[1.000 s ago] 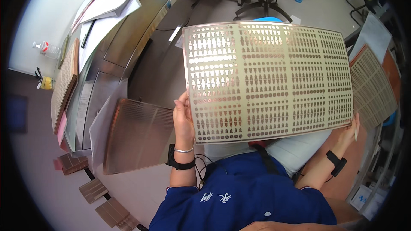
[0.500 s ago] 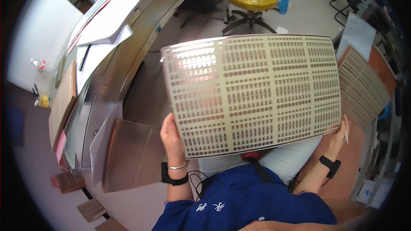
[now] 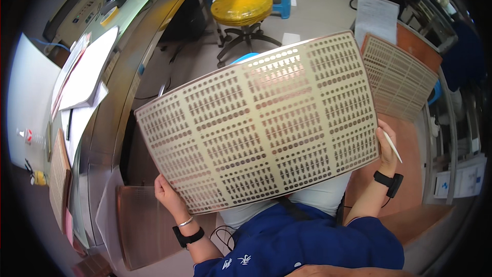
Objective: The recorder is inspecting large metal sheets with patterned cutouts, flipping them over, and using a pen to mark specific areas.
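1 patterned panel between left hand and right hand, its side edges in their grip

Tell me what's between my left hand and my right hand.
In the head view, the large patterned panel spans that stretch: your left hand holds its left edge, your right hand its right edge.

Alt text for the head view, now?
The left hand and right hand hold a large patterned panel tilted above the lap; the right also holds a slim white stick. Beyond the panel stands a yellow stool.
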The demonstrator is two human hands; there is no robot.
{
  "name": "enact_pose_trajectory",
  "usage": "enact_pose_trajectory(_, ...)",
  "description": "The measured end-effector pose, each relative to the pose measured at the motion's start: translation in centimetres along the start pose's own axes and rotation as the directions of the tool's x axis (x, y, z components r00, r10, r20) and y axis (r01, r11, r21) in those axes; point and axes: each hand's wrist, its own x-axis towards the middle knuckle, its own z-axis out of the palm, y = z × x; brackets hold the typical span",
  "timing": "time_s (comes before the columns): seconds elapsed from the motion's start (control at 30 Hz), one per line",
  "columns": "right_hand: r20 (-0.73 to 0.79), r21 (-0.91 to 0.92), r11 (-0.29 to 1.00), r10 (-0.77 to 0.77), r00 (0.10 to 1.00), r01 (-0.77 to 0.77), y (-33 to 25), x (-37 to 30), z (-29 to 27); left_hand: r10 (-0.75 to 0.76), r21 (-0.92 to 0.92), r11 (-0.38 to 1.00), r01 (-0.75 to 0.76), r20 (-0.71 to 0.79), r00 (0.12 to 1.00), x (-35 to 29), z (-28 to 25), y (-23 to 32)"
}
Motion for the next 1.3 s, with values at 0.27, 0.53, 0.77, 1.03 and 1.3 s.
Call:
enact_pose_trajectory(0.27, 0.034, 0.174, 0.984, -0.04, 0.999, 0.033, -0.7, 0.3, 0.1, 0.021, 0.151, 0.988, -0.014, -0.042, 0.999, -0.2, -0.5, -0.6)
enact_pose_trajectory(0.53, 0.048, 0.229, 0.973, -0.043, 0.998, 0.031, -1.5, 0.5, 0.3, 0.004, 0.167, 0.986, 0.008, -0.071, 0.997, -0.1, -0.8, -0.5)
enact_pose_trajectory(0.77, 0.04, 0.275, 0.961, -0.021, 0.999, 0.01, -1.5, 0.3, 1.0, 0.004, 0.162, 0.987, 0.012, -0.096, 0.995, 0.3, -1.2, -0.8)
enact_pose_trajectory(1.03, 0.09, 0.379, 0.925, -0.041, 0.995, 0.004, -1.2, 0.9, 1.9, -0.026, 0.187, 0.982, 0.036, -0.057, 0.998, 0.0, -1.1, 0.1)
enact_pose_trajectory(1.3, 0.109, 0.396, 0.917, 0.01, 0.994, -0.053, -1.2, 1.4, 2.2, -0.073, 0.23, 0.969, 0.085, -0.06, 0.995, -0.1, -1.0, 0.4)
